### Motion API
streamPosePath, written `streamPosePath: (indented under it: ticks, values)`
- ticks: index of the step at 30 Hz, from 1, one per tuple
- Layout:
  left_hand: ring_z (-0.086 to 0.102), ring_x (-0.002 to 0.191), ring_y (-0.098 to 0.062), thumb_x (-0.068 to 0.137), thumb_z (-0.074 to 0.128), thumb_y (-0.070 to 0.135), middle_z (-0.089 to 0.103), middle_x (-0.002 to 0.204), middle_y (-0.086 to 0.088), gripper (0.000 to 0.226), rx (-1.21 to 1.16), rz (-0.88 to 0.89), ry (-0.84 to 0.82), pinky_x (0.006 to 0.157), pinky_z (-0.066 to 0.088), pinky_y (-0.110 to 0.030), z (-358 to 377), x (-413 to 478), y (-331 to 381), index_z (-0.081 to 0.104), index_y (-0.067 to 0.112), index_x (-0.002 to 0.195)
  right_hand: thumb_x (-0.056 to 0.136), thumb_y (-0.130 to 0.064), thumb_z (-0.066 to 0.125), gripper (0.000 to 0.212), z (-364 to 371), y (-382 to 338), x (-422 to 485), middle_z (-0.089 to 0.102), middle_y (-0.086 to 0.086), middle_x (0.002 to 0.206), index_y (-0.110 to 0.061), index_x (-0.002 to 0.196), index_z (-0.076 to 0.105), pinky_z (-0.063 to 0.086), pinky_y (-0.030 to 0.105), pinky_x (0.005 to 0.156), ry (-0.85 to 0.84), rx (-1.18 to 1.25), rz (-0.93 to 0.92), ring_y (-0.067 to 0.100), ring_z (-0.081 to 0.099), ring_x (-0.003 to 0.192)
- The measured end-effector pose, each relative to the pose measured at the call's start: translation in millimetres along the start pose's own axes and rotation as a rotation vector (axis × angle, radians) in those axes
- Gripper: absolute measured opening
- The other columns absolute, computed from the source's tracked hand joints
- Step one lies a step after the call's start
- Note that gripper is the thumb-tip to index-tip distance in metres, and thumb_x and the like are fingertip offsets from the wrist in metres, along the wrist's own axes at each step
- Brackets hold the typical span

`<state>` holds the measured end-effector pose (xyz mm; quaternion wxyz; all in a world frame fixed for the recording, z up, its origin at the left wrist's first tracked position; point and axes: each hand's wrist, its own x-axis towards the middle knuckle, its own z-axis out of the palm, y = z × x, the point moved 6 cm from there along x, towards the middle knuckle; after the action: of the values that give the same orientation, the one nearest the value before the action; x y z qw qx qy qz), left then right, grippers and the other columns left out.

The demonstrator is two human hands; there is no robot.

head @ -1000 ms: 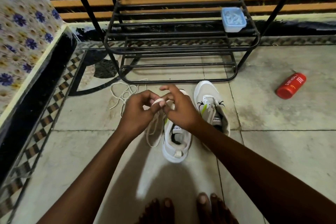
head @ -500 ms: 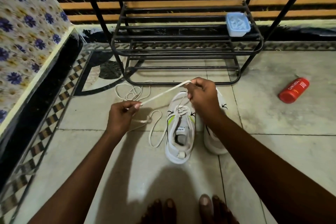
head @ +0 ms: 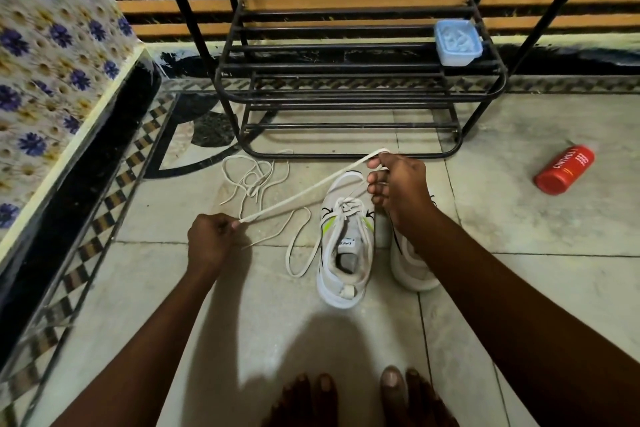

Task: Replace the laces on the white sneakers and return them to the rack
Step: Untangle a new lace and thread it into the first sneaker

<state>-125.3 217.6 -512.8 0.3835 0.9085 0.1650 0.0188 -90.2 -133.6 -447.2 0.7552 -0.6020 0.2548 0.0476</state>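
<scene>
Two white sneakers stand on the tiled floor before the black metal rack (head: 349,152). The left sneaker (head: 341,253) has a lace (head: 304,191) knotted over its tongue. My left hand (head: 211,239) pinches one end of that lace, and my right hand (head: 398,187) pinches it higher up, so it runs taut between them. A slack loop of it lies on the floor left of the shoe. The right sneaker (head: 407,263) is mostly hidden under my right wrist. A loose spare lace (head: 254,177) lies tangled near the rack's foot.
A pale blue plastic box (head: 457,42) sits on the rack's middle shelf at the right. A red bottle (head: 564,170) lies on the floor to the right. A floral-covered ledge (head: 52,62) runs along the left. My bare toes (head: 360,392) show at the bottom.
My hands were together over the sneaker a second ago. They have drawn apart, left hand down-left and right hand up-right, pulling the lace taut; little changed in the last half second.
</scene>
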Motion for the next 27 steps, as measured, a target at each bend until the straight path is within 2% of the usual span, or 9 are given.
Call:
streamPosePath:
  ticks: [3,8,12,14,16,19,21,24,27]
  values:
    - [0.067,0.081,-0.022,0.092,0.074,0.016,0.073,0.076,-0.003,0.011,-0.045,-0.016,0.016,0.074,0.043,-0.030,5.4,-3.7,12.1,0.078,0.018,0.082,0.089,-0.005,0.056,0.009,0.7,1.4,5.9,0.062,0.010,0.063,-0.005,0.089,0.065,0.033,0.024,0.047,0.003,-0.131,-0.066,0.018,0.051,0.048]
    - [0.069,0.076,-0.010,0.085,0.083,0.019,0.076,0.073,0.007,0.011,-0.315,-0.083,-0.077,0.080,0.053,-0.033,33.3,-10.8,41.6,0.079,0.021,0.075,0.084,-0.001,0.054,0.028,7.3,0.6,6.1,0.072,0.015,0.080,-0.014,0.106,0.065,0.043,0.025,0.049,-0.034,-0.361,-0.170,0.017,0.065,0.055]
    - [0.054,0.051,-0.011,0.091,0.077,0.013,0.063,0.056,-0.003,0.018,-0.493,-0.034,-0.174,0.059,0.044,-0.026,50.5,-23.4,79.3,0.074,0.015,0.073,0.079,-0.014,0.053,0.051,5.0,7.5,10.1,0.071,0.015,0.087,-0.035,0.125,0.050,0.058,0.045,0.078,-0.067,-0.551,-0.292,0.032,0.069,0.081]
    - [0.057,0.054,-0.019,0.092,0.075,0.009,0.063,0.062,-0.013,0.015,-0.585,-0.025,-0.226,0.064,0.050,-0.029,58.7,-30.1,96.1,0.073,0.009,0.077,0.077,-0.015,0.051,0.055,-0.7,9.9,8.4,0.070,0.006,0.081,-0.041,0.125,0.043,0.055,0.047,0.087,-0.052,-0.663,-0.353,0.033,0.067,0.091]
    - [0.069,0.071,-0.032,0.090,0.075,0.002,0.067,0.075,-0.018,0.010,-0.690,-0.042,-0.255,0.076,0.059,-0.037,66.1,-35.0,107.4,0.073,0.005,0.081,0.079,-0.009,0.055,0.045,-6.8,8.0,1.5,0.068,0.005,0.077,-0.031,0.119,0.050,0.053,0.035,0.079,-0.024,-0.714,-0.380,0.026,0.067,0.082]
    - [0.075,0.087,-0.043,0.088,0.070,-0.014,0.070,0.084,-0.022,0.008,-0.807,-0.074,-0.278,0.071,0.063,-0.033,72.6,-40.2,120.7,0.066,-0.008,0.086,0.082,-0.007,0.060,0.017,-10.6,10.7,-5.2,0.069,0.000,0.074,-0.018,0.093,0.067,0.043,0.020,0.066,-0.028,-0.861,-0.390,0.011,0.062,0.069]
    - [0.075,0.088,-0.043,0.090,0.064,-0.018,0.070,0.089,-0.029,0.008,-0.877,-0.089,-0.315,0.071,0.063,-0.031,78.9,-42.5,129.0,0.061,-0.013,0.094,0.078,-0.012,0.068,0.007,-8.4,20.3,-10.4,0.069,-0.005,0.072,-0.016,0.083,0.070,0.043,0.018,0.066,-0.080,-0.916,-0.382,0.005,0.062,0.067]
    - [0.077,0.085,-0.038,0.094,0.060,-0.016,0.068,0.093,-0.038,0.013,-0.875,-0.083,-0.320,0.072,0.064,-0.034,84.4,-42.4,136.3,0.055,-0.006,0.100,0.069,-0.021,0.083,0.021,-4.9,37.2,-18.8,0.070,-0.002,0.077,-0.013,0.085,0.070,0.051,0.026,0.074,-0.060,-0.919,-0.459,0.016,0.066,0.074]
    - [0.077,0.086,-0.038,0.089,0.067,-0.016,0.067,0.089,-0.037,0.023,-0.803,-0.090,-0.293,0.076,0.065,-0.039,88.9,-43.1,139.3,0.052,0.001,0.092,0.066,-0.020,0.084,0.039,-3.6,46.6,-29.9,0.070,0.009,0.090,-0.005,0.099,0.071,0.053,0.033,0.083,-0.032,-0.899,-0.547,0.024,0.066,0.085]
